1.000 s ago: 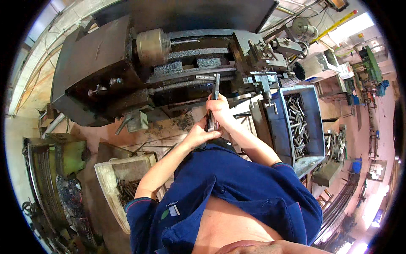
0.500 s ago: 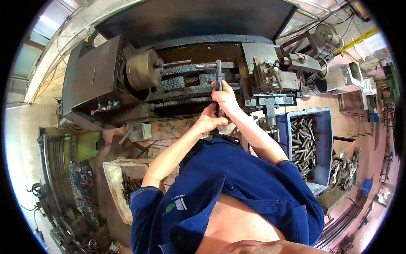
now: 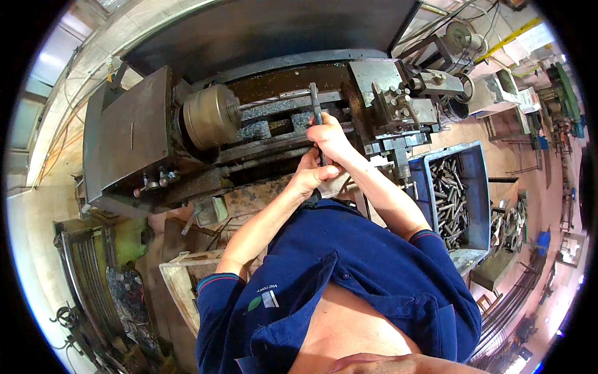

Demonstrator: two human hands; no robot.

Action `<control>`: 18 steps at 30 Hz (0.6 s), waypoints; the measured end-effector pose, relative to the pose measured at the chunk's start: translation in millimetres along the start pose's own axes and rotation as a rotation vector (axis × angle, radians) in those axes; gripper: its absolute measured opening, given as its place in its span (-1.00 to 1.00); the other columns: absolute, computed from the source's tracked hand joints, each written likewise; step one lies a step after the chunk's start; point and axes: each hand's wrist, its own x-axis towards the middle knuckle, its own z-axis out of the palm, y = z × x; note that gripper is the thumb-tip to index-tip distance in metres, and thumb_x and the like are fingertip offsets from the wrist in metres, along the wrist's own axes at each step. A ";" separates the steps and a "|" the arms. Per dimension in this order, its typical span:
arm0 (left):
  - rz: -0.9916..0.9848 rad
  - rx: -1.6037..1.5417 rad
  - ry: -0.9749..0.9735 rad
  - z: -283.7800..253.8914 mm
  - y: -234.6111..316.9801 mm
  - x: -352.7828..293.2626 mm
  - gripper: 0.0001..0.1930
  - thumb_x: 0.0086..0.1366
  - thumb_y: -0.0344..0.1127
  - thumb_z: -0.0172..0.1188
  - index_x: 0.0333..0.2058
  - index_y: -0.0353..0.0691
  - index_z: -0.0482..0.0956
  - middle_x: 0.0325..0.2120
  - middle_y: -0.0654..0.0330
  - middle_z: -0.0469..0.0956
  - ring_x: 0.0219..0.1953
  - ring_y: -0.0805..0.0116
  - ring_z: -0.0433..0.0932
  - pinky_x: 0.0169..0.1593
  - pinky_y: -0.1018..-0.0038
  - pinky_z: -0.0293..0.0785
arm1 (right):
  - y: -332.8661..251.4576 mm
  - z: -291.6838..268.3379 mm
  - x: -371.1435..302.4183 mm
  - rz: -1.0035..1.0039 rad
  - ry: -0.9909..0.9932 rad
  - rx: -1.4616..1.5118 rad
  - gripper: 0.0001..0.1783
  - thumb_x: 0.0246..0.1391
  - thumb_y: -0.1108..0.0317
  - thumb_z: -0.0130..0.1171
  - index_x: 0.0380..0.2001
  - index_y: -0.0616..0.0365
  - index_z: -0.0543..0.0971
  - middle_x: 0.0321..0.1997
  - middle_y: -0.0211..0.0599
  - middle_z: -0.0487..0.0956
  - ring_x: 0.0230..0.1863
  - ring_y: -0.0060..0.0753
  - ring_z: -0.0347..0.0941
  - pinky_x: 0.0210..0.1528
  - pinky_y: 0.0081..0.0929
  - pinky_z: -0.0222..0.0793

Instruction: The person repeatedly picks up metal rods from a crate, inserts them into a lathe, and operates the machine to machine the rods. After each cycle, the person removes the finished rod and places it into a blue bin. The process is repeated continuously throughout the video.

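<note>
Both my hands are closed on a long, narrow, dark metal tool (image 3: pixel 316 103), which points away from me over the lathe bed (image 3: pixel 280 148). My right hand (image 3: pixel 329 138) grips it midway. Nearer my waist, my left hand (image 3: pixel 306 176) wraps its lower end. The tool's exact kind is unclear. Its grey far end overlaps the right end of a thin metal rod (image 3: pixel 269 101) that sticks out of the lathe chuck (image 3: pixel 210 116); I cannot tell whether they touch. The chuck's right face looks blurred. Grey metal chips (image 3: pixel 254 131) lie below the rod.
The headstock (image 3: pixel 128 134) stands left, with the tool post (image 3: pixel 398 107) to the right. A blue crate (image 3: pixel 484 202) full of short metal pieces sits at my right. A pale bin (image 3: pixel 177 274) is at my lower left. Behind the bed rises a dark splash guard (image 3: pixel 274 31).
The whole view has shifted and turned slightly. The tool now leans a little, with its far end to the left. Both hands keep their hold on it.
</note>
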 end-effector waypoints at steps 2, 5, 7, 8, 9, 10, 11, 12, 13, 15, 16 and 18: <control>-0.001 -0.002 0.004 -3.5 2.5 -4.1 -0.16 -0.28 -0.16 0.45 -0.05 -0.42 0.22 -0.23 0.15 0.43 -0.16 0.34 0.44 -0.03 0.49 0.36 | 1.6 7.3 2.0 0.011 0.003 -0.029 -0.81 -0.37 0.43 0.08 -0.57 0.16 0.33 -0.62 -0.45 0.30 -0.54 -0.60 0.18 -0.53 -0.56 0.14; -0.024 0.023 0.012 -15.9 7.8 -14.1 -0.25 -0.25 -0.16 0.44 -0.10 -0.39 0.28 -0.28 0.18 0.43 -0.22 0.39 0.46 -0.08 0.51 0.39 | 2.6 23.3 4.6 0.036 -0.012 -0.085 -0.79 -0.37 0.40 0.09 -0.57 0.18 0.33 -0.62 -0.40 0.32 -0.52 -0.53 0.23 -0.49 -0.51 0.19; 0.005 0.016 0.059 -25.6 10.5 -24.5 -0.32 -0.22 -0.21 0.42 -0.12 -0.36 0.30 -0.29 0.20 0.43 -0.24 0.41 0.46 -0.12 0.53 0.42 | 4.1 37.7 5.6 0.028 -0.007 -0.181 -0.75 -0.37 0.36 0.10 -0.54 0.23 0.35 -0.56 -0.26 0.39 -0.46 -0.42 0.30 -0.40 -0.44 0.26; 0.020 0.014 0.081 -29.8 11.6 -29.3 -0.35 -0.21 -0.24 0.41 -0.13 -0.35 0.31 -0.30 0.20 0.43 -0.25 0.42 0.46 -0.15 0.53 0.44 | 6.4 44.1 7.9 0.041 -0.026 -0.198 -0.74 -0.38 0.35 0.10 -0.53 0.25 0.36 -0.54 -0.22 0.41 -0.44 -0.39 0.32 -0.37 -0.43 0.28; 0.039 0.010 0.103 -32.6 13.2 -31.8 -0.38 -0.19 -0.27 0.40 -0.14 -0.34 0.32 -0.30 0.21 0.43 -0.27 0.43 0.46 -0.17 0.54 0.45 | 4.9 52.5 7.6 0.015 -0.035 -0.190 -0.81 -0.33 0.41 0.03 -0.52 0.16 0.33 -0.62 -0.45 0.27 -0.55 -0.57 0.15 -0.56 -0.50 0.12; 0.039 0.012 0.098 -34.3 14.1 -32.5 -0.38 -0.19 -0.28 0.41 -0.14 -0.34 0.32 -0.31 0.21 0.43 -0.27 0.43 0.46 -0.17 0.54 0.45 | 1.2 54.6 4.9 0.032 -0.028 -0.201 -0.81 -0.33 0.41 0.04 -0.52 0.16 0.33 -0.62 -0.45 0.27 -0.55 -0.57 0.15 -0.56 -0.50 0.12; 0.038 0.015 0.092 -35.4 14.7 -32.5 -0.38 -0.20 -0.30 0.41 -0.14 -0.34 0.32 -0.31 0.21 0.43 -0.27 0.44 0.46 -0.17 0.53 0.45 | -4.3 56.4 1.7 0.048 -0.020 -0.212 -0.80 -0.33 0.41 0.04 -0.51 0.16 0.33 -0.62 -0.45 0.27 -0.55 -0.57 0.15 -0.56 -0.50 0.12; 0.043 0.013 0.092 -37.3 14.8 -33.6 -0.38 -0.20 -0.31 0.41 -0.14 -0.34 0.32 -0.31 0.21 0.43 -0.27 0.44 0.46 -0.16 0.53 0.45 | -6.6 59.7 0.5 0.064 -0.020 -0.228 -0.80 -0.33 0.41 0.04 -0.50 0.17 0.34 -0.62 -0.45 0.27 -0.56 -0.56 0.15 -0.56 -0.51 0.12; 0.084 -0.064 0.081 -31.7 12.1 -30.6 -0.38 -0.21 -0.33 0.41 -0.14 -0.34 0.31 -0.30 0.22 0.42 -0.28 0.44 0.45 -0.15 0.53 0.43 | 3.2 54.9 4.2 0.016 -0.007 -0.202 -0.80 -0.32 0.43 0.04 -0.49 0.16 0.34 -0.62 -0.47 0.28 -0.57 -0.58 0.15 -0.57 -0.53 0.10; 0.023 -0.035 0.009 -32.9 4.3 -22.2 -0.37 -0.21 -0.34 0.40 -0.13 -0.34 0.31 -0.28 0.23 0.41 -0.28 0.46 0.44 -0.17 0.53 0.41 | 6.8 44.3 0.3 0.019 0.012 -0.028 -0.82 -0.32 0.45 0.02 -0.51 0.14 0.34 -0.60 -0.50 0.28 -0.56 -0.62 0.14 -0.56 -0.57 0.08; 0.023 -0.038 0.004 -29.0 5.1 -21.0 -0.36 -0.22 -0.33 0.40 -0.12 -0.34 0.31 -0.27 0.23 0.41 -0.28 0.46 0.44 -0.18 0.54 0.40 | 9.9 40.5 1.5 0.017 0.028 -0.030 -0.83 -0.32 0.46 0.02 -0.52 0.14 0.33 -0.60 -0.52 0.27 -0.55 -0.62 0.13 -0.55 -0.59 0.07; 0.018 0.021 0.040 -32.4 8.3 -23.9 -0.35 -0.22 -0.32 0.39 -0.11 -0.36 0.30 -0.28 0.24 0.42 -0.29 0.47 0.44 -0.20 0.56 0.41 | 14.9 42.7 4.3 -0.005 0.047 -0.089 -0.83 -0.32 0.47 0.02 -0.53 0.14 0.33 -0.60 -0.53 0.27 -0.54 -0.63 0.13 -0.55 -0.61 0.06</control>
